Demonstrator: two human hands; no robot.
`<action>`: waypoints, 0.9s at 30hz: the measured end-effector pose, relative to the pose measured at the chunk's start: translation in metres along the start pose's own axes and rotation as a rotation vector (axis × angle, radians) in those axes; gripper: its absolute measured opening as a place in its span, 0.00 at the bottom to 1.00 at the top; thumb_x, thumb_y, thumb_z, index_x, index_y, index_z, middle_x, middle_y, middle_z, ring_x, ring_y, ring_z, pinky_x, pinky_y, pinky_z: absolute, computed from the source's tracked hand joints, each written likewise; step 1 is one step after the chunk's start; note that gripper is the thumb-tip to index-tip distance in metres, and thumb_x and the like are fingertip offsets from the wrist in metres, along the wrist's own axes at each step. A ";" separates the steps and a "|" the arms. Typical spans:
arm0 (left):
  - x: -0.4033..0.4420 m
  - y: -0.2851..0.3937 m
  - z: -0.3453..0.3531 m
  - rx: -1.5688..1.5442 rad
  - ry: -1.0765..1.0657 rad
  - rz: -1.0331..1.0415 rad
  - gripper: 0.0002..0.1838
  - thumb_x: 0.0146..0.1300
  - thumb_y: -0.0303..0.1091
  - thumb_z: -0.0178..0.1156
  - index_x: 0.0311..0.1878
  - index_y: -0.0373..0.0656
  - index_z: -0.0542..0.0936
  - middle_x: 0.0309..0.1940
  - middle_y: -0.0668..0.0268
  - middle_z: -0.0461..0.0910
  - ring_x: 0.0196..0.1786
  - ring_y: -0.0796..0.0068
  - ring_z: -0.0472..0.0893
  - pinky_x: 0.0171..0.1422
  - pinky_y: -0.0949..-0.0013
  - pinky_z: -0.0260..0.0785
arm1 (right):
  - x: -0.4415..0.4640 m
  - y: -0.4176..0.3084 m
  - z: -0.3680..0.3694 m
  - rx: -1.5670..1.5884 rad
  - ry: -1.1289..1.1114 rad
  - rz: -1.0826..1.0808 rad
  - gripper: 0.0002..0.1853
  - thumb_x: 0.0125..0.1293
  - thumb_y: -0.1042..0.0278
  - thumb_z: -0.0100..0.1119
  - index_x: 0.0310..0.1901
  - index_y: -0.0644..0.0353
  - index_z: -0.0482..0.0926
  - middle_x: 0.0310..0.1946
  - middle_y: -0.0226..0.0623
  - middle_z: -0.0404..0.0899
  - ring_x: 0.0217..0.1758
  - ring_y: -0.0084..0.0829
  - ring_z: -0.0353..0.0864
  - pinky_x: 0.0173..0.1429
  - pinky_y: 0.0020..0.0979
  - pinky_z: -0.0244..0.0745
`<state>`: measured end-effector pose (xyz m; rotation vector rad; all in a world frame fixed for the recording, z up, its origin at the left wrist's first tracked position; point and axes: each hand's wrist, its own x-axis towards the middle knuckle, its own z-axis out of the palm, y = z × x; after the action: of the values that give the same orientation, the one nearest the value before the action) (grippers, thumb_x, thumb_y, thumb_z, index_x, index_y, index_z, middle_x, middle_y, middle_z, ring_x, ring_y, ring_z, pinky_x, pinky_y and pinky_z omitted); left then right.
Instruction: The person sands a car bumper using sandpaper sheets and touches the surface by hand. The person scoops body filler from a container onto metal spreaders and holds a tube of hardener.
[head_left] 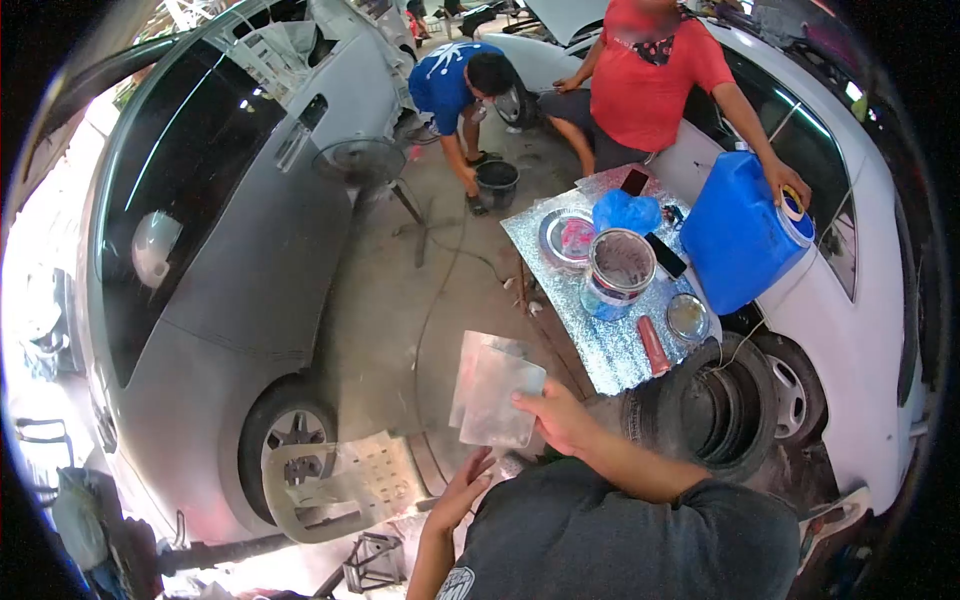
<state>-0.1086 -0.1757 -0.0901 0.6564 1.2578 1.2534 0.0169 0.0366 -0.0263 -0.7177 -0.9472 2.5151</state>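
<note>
Two flat, translucent plastic spreaders (508,402) overlap in my right hand (558,416), pinched at their right edge with the thumb on top. They are held up in front of my body, above the floor. My left hand (461,492) is lower and to the left, apart from the spreaders, with fingers stretched out and nothing in it. To the right of my right hand is a foil-covered table (570,335). On it stand an open can of grey paste (622,262) and a reddish tube (654,345).
A person in red rests a hand on a blue jerrycan (735,235). A person in blue bends over a black bucket (497,183). Tires (700,405) lie at right. A plastic chair (375,478), a fan (360,163) and a grey car (210,290) stand left.
</note>
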 end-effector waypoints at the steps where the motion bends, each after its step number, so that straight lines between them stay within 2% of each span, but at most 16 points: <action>1: 0.010 0.009 0.003 -0.056 -0.035 0.102 0.43 0.72 0.58 0.55 0.78 0.41 0.52 0.76 0.57 0.58 0.77 0.59 0.59 0.79 0.51 0.52 | 0.007 0.006 0.005 0.010 0.004 0.014 0.18 0.72 0.69 0.57 0.61 0.63 0.74 0.52 0.32 0.80 0.52 0.25 0.80 0.60 0.31 0.75; 4: 0.042 0.011 0.004 -0.360 0.015 0.303 0.41 0.74 0.56 0.52 0.78 0.41 0.50 0.77 0.57 0.56 0.78 0.60 0.58 0.79 0.52 0.53 | 0.024 0.023 0.017 -0.040 0.009 0.040 0.19 0.71 0.69 0.59 0.61 0.62 0.74 0.52 0.32 0.80 0.52 0.25 0.80 0.59 0.31 0.75; 5: 0.053 0.008 0.005 -0.512 0.276 0.144 0.35 0.76 0.51 0.49 0.77 0.41 0.55 0.75 0.57 0.60 0.76 0.60 0.63 0.78 0.55 0.56 | 0.025 0.023 0.022 -0.108 0.002 0.046 0.21 0.71 0.69 0.59 0.63 0.62 0.73 0.53 0.33 0.80 0.54 0.26 0.79 0.59 0.32 0.75; 6: 0.059 0.012 0.003 -0.536 0.288 0.159 0.32 0.77 0.50 0.47 0.76 0.41 0.57 0.73 0.58 0.63 0.74 0.60 0.65 0.77 0.54 0.58 | 0.024 0.026 0.024 -0.172 0.001 0.056 0.22 0.71 0.69 0.60 0.65 0.61 0.71 0.54 0.34 0.80 0.55 0.28 0.79 0.60 0.33 0.75; 7: 0.066 0.020 -0.003 -0.556 0.297 0.176 0.30 0.78 0.49 0.45 0.75 0.41 0.59 0.72 0.58 0.66 0.72 0.59 0.67 0.76 0.53 0.60 | 0.031 0.032 0.016 -0.242 -0.033 -0.011 0.23 0.71 0.67 0.62 0.64 0.61 0.72 0.53 0.32 0.79 0.55 0.26 0.78 0.60 0.32 0.74; 8: 0.073 0.028 -0.006 -0.574 0.304 0.195 0.28 0.78 0.48 0.43 0.74 0.41 0.61 0.70 0.59 0.68 0.71 0.59 0.69 0.75 0.52 0.62 | 0.034 0.029 0.003 -0.369 0.039 -0.143 0.22 0.70 0.67 0.62 0.63 0.62 0.72 0.53 0.32 0.79 0.55 0.26 0.77 0.60 0.32 0.73; 9: 0.076 0.035 -0.006 -0.607 0.397 0.206 0.28 0.78 0.49 0.44 0.72 0.40 0.65 0.67 0.59 0.72 0.67 0.59 0.73 0.73 0.53 0.63 | 0.036 0.023 -0.011 -0.493 0.117 -0.270 0.22 0.70 0.67 0.62 0.63 0.62 0.72 0.52 0.33 0.79 0.55 0.25 0.77 0.60 0.32 0.72; 10: 0.083 0.036 -0.011 -0.583 0.400 0.206 0.28 0.78 0.49 0.45 0.72 0.40 0.65 0.67 0.59 0.71 0.67 0.59 0.73 0.73 0.53 0.64 | 0.033 0.009 -0.023 -0.622 0.203 -0.391 0.22 0.70 0.66 0.63 0.62 0.63 0.73 0.52 0.33 0.78 0.55 0.25 0.76 0.60 0.32 0.72; 12: 0.089 0.032 -0.033 -0.535 0.415 0.197 0.29 0.78 0.50 0.45 0.72 0.40 0.64 0.67 0.59 0.71 0.67 0.59 0.73 0.72 0.54 0.64 | 0.008 -0.043 -0.059 -0.997 0.673 -0.703 0.20 0.67 0.67 0.65 0.58 0.64 0.74 0.49 0.39 0.77 0.53 0.31 0.76 0.59 0.35 0.71; 13: 0.095 0.023 -0.044 -0.525 0.417 0.184 0.30 0.77 0.51 0.46 0.71 0.39 0.65 0.68 0.59 0.71 0.67 0.59 0.73 0.71 0.54 0.64 | 0.000 -0.063 -0.105 -1.406 0.915 -0.900 0.20 0.63 0.67 0.67 0.55 0.64 0.75 0.46 0.45 0.74 0.52 0.42 0.75 0.57 0.40 0.71; 14: 0.097 0.023 -0.047 -0.523 0.417 0.173 0.29 0.77 0.49 0.48 0.71 0.37 0.65 0.67 0.58 0.71 0.67 0.59 0.73 0.72 0.55 0.64 | -0.021 -0.090 -0.124 -1.550 1.063 -0.934 0.21 0.60 0.67 0.69 0.54 0.63 0.76 0.44 0.47 0.74 0.51 0.48 0.74 0.55 0.44 0.71; 16: 0.101 0.030 -0.051 -0.524 0.432 0.173 0.28 0.76 0.44 0.51 0.70 0.34 0.66 0.67 0.56 0.71 0.68 0.61 0.72 0.73 0.57 0.64 | -0.055 -0.138 -0.133 -1.760 1.268 -0.903 0.23 0.58 0.66 0.69 0.54 0.62 0.76 0.45 0.46 0.74 0.51 0.48 0.75 0.54 0.46 0.70; 19: 0.117 0.032 -0.054 -0.301 0.502 0.191 0.28 0.75 0.43 0.54 0.70 0.34 0.66 0.66 0.57 0.72 0.67 0.62 0.73 0.71 0.59 0.65 | -0.047 -0.177 -0.143 -1.864 1.284 -1.034 0.23 0.56 0.65 0.70 0.53 0.61 0.76 0.45 0.45 0.75 0.51 0.46 0.75 0.52 0.45 0.70; 22: 0.126 0.043 -0.048 -0.237 0.486 0.144 0.28 0.74 0.41 0.57 0.70 0.33 0.66 0.65 0.57 0.73 0.65 0.65 0.73 0.70 0.62 0.65 | 0.006 -0.208 -0.131 -1.872 1.172 -1.183 0.23 0.57 0.63 0.68 0.53 0.60 0.76 0.44 0.43 0.74 0.50 0.46 0.74 0.52 0.45 0.69; 27: 0.124 0.053 -0.025 -0.178 0.410 0.229 0.27 0.73 0.39 0.58 0.68 0.32 0.67 0.64 0.57 0.73 0.62 0.67 0.74 0.69 0.64 0.65 | 0.092 -0.250 -0.096 -1.909 1.028 -1.318 0.22 0.57 0.63 0.69 0.52 0.58 0.76 0.42 0.40 0.73 0.49 0.43 0.74 0.48 0.44 0.68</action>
<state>-0.1689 -0.0520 -0.0889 0.4333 1.4073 1.7320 0.0345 0.3079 0.0532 -0.9480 -1.9743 -0.4044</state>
